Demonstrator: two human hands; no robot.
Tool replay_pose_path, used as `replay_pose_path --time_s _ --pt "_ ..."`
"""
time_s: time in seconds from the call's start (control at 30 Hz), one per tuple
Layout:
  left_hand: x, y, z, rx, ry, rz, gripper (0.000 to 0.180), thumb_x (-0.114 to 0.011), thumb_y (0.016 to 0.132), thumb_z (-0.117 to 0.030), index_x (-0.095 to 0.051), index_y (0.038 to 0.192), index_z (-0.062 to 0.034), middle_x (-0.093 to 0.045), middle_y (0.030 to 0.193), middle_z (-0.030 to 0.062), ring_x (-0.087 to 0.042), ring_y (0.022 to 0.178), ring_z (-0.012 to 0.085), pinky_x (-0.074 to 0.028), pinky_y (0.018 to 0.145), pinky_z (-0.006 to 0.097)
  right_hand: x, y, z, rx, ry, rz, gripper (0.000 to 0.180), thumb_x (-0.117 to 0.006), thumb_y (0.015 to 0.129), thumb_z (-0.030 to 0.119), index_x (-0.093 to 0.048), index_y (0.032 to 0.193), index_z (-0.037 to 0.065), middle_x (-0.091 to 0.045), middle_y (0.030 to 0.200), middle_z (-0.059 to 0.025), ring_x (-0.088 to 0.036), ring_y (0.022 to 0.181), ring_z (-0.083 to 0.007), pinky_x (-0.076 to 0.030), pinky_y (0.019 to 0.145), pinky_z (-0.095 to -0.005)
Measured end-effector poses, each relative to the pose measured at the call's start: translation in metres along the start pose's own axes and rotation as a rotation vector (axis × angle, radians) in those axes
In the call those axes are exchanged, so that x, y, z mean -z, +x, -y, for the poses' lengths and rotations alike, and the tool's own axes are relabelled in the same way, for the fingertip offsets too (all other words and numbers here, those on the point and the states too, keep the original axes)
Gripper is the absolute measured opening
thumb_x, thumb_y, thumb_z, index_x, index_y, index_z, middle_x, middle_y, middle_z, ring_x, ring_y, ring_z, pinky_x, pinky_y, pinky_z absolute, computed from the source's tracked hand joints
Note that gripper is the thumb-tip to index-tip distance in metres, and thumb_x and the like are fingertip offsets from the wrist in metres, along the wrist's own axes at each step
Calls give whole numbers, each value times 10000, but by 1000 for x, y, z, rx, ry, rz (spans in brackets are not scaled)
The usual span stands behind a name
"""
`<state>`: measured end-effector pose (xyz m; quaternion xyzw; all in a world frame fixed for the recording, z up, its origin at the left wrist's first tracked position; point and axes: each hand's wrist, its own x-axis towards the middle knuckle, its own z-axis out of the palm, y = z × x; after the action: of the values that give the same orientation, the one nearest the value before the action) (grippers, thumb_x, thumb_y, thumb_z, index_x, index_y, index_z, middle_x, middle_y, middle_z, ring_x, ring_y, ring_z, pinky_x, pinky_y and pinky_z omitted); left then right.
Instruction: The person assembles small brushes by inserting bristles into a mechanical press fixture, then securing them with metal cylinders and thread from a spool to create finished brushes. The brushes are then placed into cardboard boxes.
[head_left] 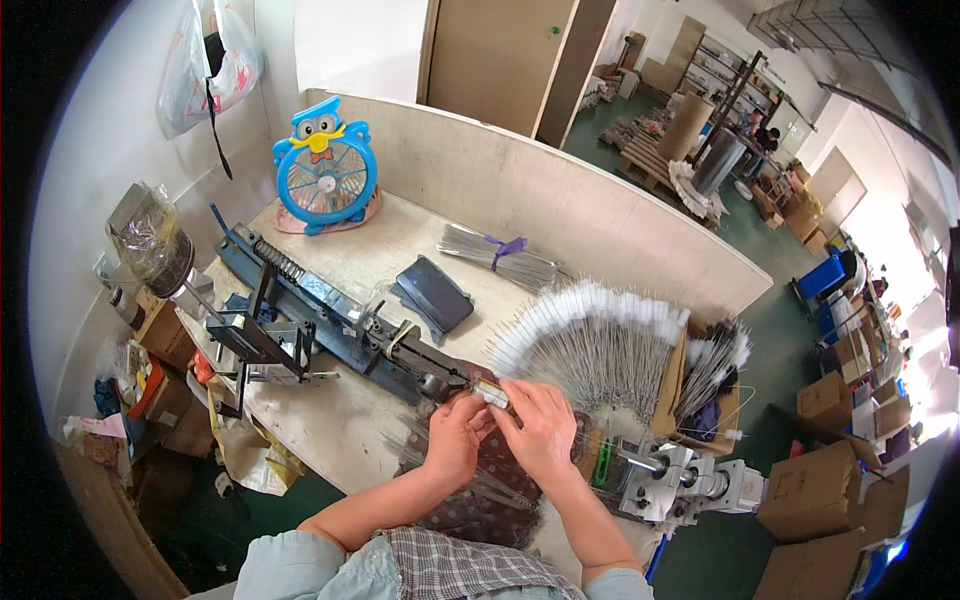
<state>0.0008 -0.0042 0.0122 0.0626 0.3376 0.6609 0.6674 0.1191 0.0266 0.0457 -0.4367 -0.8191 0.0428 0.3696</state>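
Observation:
My left hand [457, 441] is closed, its fingertips pinched together at the end of a long dark metal machine [345, 318]; what they hold, if anything, is hidden. Close beside it, my right hand [541, 428] has its thumb and fingers closed on a small white piece [491, 394] with a yellowish edge. The two hands nearly touch. Beneath them lies a dark spotted cloth [480, 510] with thin wires on it. To the right of the hands, a large fan of thin metal wires with white tufted ends [600, 345] is spread on the table.
A blue owl-shaped fan [325, 180], a dark flat case [432, 298] and a tied wire bundle [498, 255] rest on the table [290, 425]. A silver machine [690, 485] stands right, near a cardboard box [672, 385] of wires. A low partition [540, 175] borders the back.

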Motion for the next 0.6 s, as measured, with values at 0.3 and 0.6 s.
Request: replay_pose_path --time_s 0.3,0.6 --pt "-2 2 1 -25 122 8 99 -578 850 -94 -543 932 -51 -611 884 34 -601 818 139 -471 772 301 5 -4 -4 26 -71 11 244 -735 688 162 -684 918 94 -628 960 -26 -581 888 -229 -455 739 -344" --pt "-2 7 -1 8 91 4 146 -550 880 -201 -553 920 -60 -613 905 53 -600 864 172 -465 820 343 18 4 0 65 -55 -2 259 -737 689 169 -685 927 83 -631 964 -32 -581 899 -233 -453 755 -354"
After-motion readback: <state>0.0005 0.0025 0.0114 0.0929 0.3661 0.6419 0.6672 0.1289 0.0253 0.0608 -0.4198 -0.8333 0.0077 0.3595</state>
